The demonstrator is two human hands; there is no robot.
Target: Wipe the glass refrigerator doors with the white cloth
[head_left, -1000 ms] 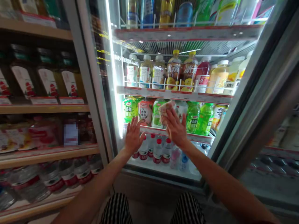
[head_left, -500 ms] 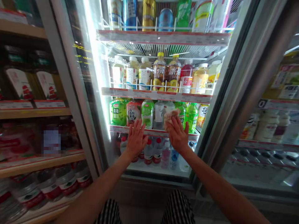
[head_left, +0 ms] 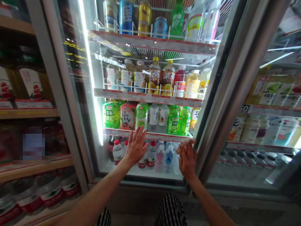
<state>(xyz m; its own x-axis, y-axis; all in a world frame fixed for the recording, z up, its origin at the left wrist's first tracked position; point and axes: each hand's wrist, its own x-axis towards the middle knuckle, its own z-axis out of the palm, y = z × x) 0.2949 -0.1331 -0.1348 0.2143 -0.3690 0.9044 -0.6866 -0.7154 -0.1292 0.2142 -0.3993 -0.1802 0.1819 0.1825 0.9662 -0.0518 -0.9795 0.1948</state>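
My left hand (head_left: 136, 147) lies flat with fingers outstretched against the glass door (head_left: 113, 179) of a lit drinks cooler. Under my right hand (head_left: 188, 160) is a crumpled pale cloth (head_left: 185, 145), pressed to the same glass near the door's right edge at lower-shelf height. The fingers bend over the cloth and hide part of it. Behind the glass, a green-labelled bottle (head_left: 141, 114) stands just above my left fingertips. A green bottle (head_left: 184, 121) appears above the cloth.
A metal door frame (head_left: 231, 91) runs down on the right, with a second cooler of bottles (head_left: 265, 128) beyond it. To the left, wooden shelves (head_left: 28, 113) carry jugs and bottles. My striped-clothed knees (head_left: 170, 210) are below the door.
My right hand and the cloth have moved down and to the right across the glass. My left hand stays flat in nearly the same place. The view has shifted slightly right.
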